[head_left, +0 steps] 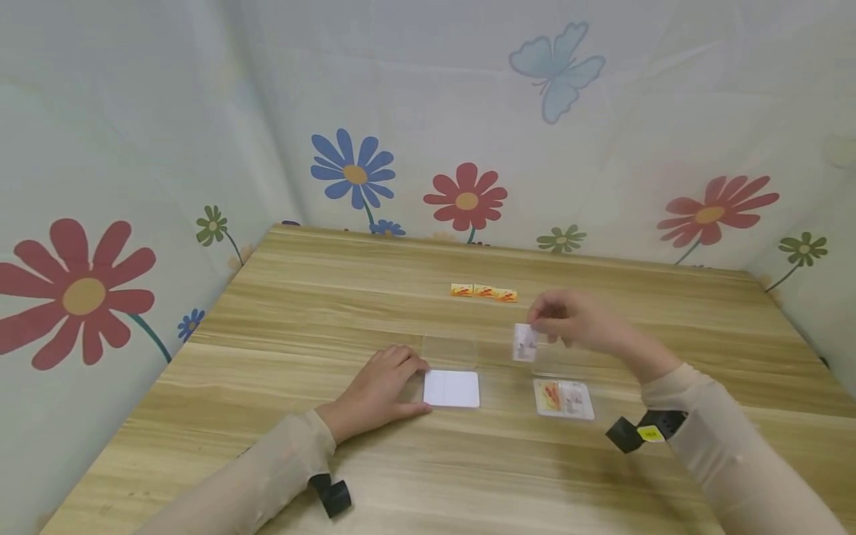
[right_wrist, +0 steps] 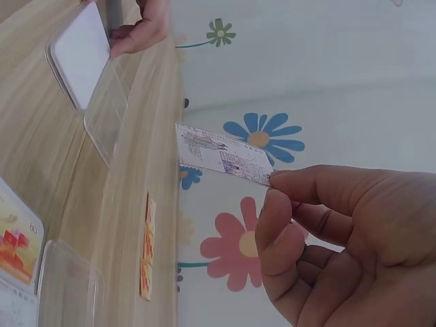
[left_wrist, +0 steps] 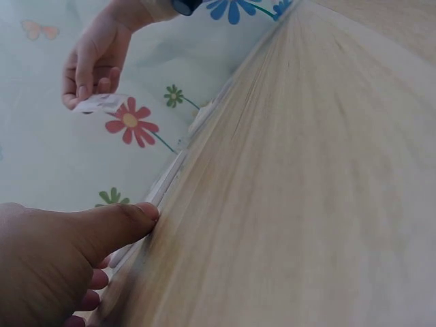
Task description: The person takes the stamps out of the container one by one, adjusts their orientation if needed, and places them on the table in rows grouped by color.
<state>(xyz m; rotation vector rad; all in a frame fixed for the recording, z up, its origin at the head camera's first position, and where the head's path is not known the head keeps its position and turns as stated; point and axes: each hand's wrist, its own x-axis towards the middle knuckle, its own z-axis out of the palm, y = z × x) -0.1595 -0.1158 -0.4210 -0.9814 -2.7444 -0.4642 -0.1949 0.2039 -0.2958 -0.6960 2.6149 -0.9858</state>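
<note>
My right hand (head_left: 580,321) pinches a small printed card (head_left: 524,342) by its edge between thumb and fingers, raised above the table. In the right wrist view the card (right_wrist: 221,153) shows fine dark print and small drawings on a pale ground. My left hand (head_left: 383,388) rests on the table and holds the left side of a shallow clear plastic case with a blank white face (head_left: 452,388), thumb at the near corner and fingers at the far one. Its transparent lid (head_left: 449,352) lies opened behind it.
Right of the white case lies a second clear case (head_left: 580,409) with an orange picture card and a printed card side by side; its lid (right_wrist: 68,286) is folded open behind. Three orange-and-yellow cards (head_left: 484,291) form a row farther back on the wooden table (head_left: 334,297).
</note>
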